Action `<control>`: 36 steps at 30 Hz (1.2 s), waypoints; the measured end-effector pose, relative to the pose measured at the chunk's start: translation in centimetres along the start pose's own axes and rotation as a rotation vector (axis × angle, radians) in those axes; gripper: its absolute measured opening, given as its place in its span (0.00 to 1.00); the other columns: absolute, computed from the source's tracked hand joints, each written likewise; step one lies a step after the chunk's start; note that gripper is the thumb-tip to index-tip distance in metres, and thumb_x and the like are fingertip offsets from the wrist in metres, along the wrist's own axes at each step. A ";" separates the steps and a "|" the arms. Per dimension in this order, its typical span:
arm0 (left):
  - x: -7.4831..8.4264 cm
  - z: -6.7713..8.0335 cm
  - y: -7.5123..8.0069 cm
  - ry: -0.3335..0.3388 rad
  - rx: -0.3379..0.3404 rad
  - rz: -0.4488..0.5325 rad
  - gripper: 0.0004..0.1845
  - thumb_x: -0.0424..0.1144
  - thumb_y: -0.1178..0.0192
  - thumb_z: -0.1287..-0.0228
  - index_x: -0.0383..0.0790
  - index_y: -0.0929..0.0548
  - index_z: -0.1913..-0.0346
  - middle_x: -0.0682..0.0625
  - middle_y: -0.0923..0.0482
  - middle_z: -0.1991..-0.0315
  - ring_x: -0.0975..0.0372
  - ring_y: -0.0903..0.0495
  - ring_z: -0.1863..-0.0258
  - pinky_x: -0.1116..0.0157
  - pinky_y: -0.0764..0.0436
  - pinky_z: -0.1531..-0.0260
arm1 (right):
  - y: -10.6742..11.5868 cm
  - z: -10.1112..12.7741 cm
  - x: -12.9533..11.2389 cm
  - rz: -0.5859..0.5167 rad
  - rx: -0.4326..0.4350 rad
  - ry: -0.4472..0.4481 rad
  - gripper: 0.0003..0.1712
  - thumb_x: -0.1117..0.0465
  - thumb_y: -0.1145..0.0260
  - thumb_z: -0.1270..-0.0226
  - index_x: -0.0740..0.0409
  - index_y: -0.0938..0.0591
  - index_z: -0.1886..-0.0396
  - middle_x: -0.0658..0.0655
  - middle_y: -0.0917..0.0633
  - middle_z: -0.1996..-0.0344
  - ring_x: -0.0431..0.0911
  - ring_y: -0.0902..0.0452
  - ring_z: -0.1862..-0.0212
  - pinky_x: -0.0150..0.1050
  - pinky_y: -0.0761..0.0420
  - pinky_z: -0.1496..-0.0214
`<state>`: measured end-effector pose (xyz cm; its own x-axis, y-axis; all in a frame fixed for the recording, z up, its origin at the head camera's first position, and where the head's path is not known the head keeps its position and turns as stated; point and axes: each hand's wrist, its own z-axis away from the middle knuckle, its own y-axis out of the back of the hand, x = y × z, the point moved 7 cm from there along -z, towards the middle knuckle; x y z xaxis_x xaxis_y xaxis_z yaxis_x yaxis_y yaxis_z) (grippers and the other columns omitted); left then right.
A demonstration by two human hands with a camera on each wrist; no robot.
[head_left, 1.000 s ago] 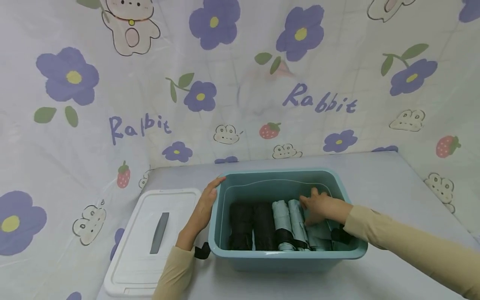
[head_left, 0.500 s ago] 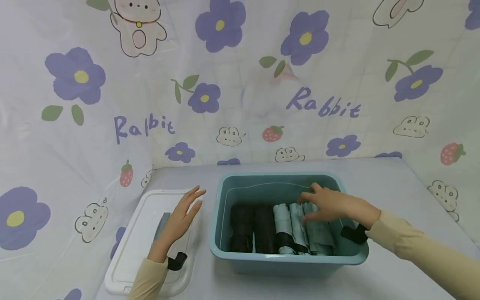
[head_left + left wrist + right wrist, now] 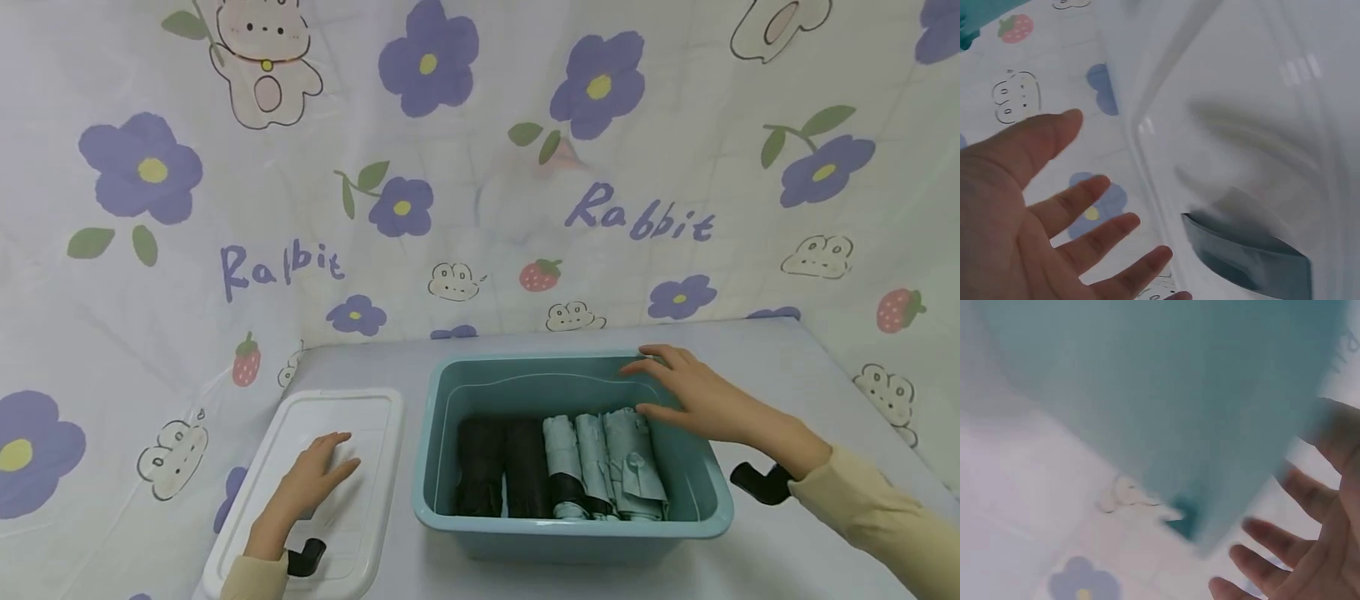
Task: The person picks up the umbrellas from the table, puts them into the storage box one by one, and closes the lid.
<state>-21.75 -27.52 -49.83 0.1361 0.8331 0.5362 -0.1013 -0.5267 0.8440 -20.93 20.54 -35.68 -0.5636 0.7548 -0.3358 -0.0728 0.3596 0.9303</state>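
Note:
A blue-green plastic bin (image 3: 562, 546) stands uncovered on the table. Side by side in it lie two dark rolled bundles (image 3: 480, 467) and three pale blue ones (image 3: 633, 458), which look like folded umbrellas; the left and middle pale ones have black bands. My right hand (image 3: 705, 396) is over the bin's right back corner, fingers spread and holding nothing; contact with the rim cannot be made out. To the left, my left hand (image 3: 303, 479) hovers over a white lid (image 3: 375, 467), its fingers extended and nothing in them. The lid's grey handle (image 3: 1247, 256) shows in the left wrist view.
A pale cloth covers the table (image 3: 780, 375). Behind and at both sides hangs a white curtain (image 3: 495, 208) printed with flowers and rabbits. Each wrist carries a black camera mount (image 3: 761, 483).
My left hand has left the bin's left rim and moved over the lid. My right hand has risen off the rightmost pale bundle and drawn back right to the rim.

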 end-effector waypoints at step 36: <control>-5.2 -0.2 0.6 0.141 0.072 -0.203 0.28 0.32 0.35 0.57 0.31 0.25 0.47 0.37 0.23 0.55 0.54 0.23 0.66 0.56 0.24 0.69 | -2.9 2.9 4.1 -0.269 0.290 -0.133 0.35 0.56 0.45 0.31 0.44 0.47 0.27 0.62 0.41 0.31 0.65 0.48 0.33 0.70 0.45 0.43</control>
<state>-22.74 -32.09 -52.13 0.0077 0.9357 0.3526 -0.0149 -0.3525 0.9357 -20.69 24.19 -40.18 -0.4433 0.6705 -0.5949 0.0431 0.6788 0.7330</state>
